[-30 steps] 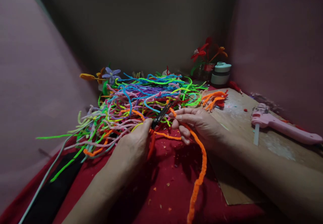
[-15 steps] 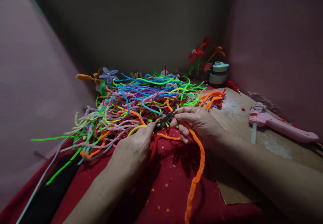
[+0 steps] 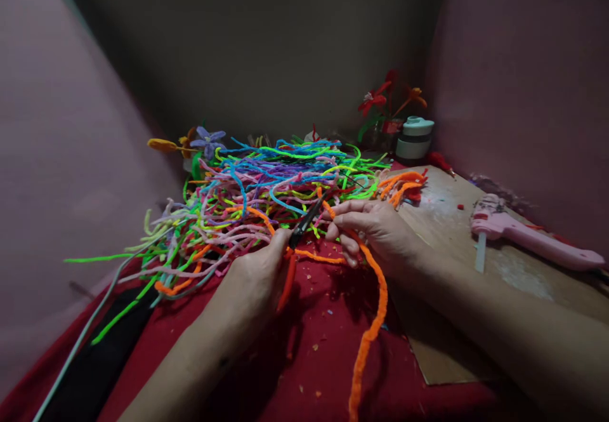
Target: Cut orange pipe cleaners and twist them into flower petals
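Note:
My left hand (image 3: 257,276) is closed around small dark-bladed scissors (image 3: 304,224); an orange-red loop, apparently their handle, shows below the fist. The blades point up and to the right, their tips close beside an orange pipe cleaner (image 3: 378,301). My right hand (image 3: 373,228) pinches that pipe cleaner near its upper end between thumb and fingers. From there it hangs in a long curve toward the front edge of the view. Another orange strand (image 3: 318,257) runs between the two hands, low over the cloth. Behind them lies a big heap of multicoloured pipe cleaners (image 3: 266,174).
A pink glue gun (image 3: 533,238) lies on a brown board (image 3: 442,352) at right. Short orange pieces (image 3: 402,184) sit on its far edge. Fuzzy flowers (image 3: 373,98) and a pale-green-lidded container (image 3: 413,138) stand behind. Orange scraps dot the red cloth (image 3: 328,358).
The scissors have swung upward and left, so their tips are now off my right fingertips. More of the orange pipe cleaner's upper end shows. My right hand has barely moved.

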Demonstrator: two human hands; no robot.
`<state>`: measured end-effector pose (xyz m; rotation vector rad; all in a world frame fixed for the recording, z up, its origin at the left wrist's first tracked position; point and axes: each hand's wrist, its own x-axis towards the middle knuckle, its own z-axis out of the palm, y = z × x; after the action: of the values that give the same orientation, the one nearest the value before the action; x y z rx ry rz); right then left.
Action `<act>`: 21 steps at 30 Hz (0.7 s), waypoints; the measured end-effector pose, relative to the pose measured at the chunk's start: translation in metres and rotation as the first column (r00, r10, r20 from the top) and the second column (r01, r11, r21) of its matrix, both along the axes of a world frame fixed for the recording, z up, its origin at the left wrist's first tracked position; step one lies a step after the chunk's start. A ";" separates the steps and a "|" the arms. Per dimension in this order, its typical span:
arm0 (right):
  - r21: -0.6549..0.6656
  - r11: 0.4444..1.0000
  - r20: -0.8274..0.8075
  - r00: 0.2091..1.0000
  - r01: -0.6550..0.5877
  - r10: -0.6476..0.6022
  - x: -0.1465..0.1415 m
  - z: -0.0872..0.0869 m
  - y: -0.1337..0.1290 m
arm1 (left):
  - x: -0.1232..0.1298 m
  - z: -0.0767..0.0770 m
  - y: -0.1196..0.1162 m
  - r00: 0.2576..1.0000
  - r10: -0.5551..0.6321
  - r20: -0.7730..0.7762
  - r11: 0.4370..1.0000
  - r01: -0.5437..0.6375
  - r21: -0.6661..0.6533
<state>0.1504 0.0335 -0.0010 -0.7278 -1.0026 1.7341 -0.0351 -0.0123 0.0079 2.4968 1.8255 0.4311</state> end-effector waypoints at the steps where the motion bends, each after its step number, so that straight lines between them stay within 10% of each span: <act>1: -0.007 1.000 -0.006 1.000 -0.015 0.015 0.000 0.000 0.000 | 0.000 0.000 0.001 0.996 0.022 0.086 1.000 -0.023 0.006; 4: -0.014 0.992 -0.044 0.991 -0.127 0.126 0.000 -0.001 -0.001 | 0.001 0.000 0.004 0.859 0.111 0.500 0.993 -0.073 -0.096; 8: -0.048 0.936 -0.115 0.933 -0.348 0.341 -0.003 -0.009 -0.005 | 0.010 0.003 0.004 0.331 0.244 0.911 0.948 0.115 -0.296; 10: -0.063 0.908 -0.127 0.906 -0.414 0.404 -0.005 -0.012 -0.009 | 0.015 0.005 0.003 0.185 0.257 0.949 0.943 0.166 -0.288; 21: -0.134 0.864 -0.001 0.872 -0.485 0.489 -0.007 -0.018 -0.014 | 0.020 0.001 0.003 0.108 0.192 0.976 0.954 0.212 -0.211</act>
<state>0.1437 0.0196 -0.0190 -0.6176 -1.1761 2.2502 -0.0149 -0.0093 0.0086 1.1825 1.0435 1.3105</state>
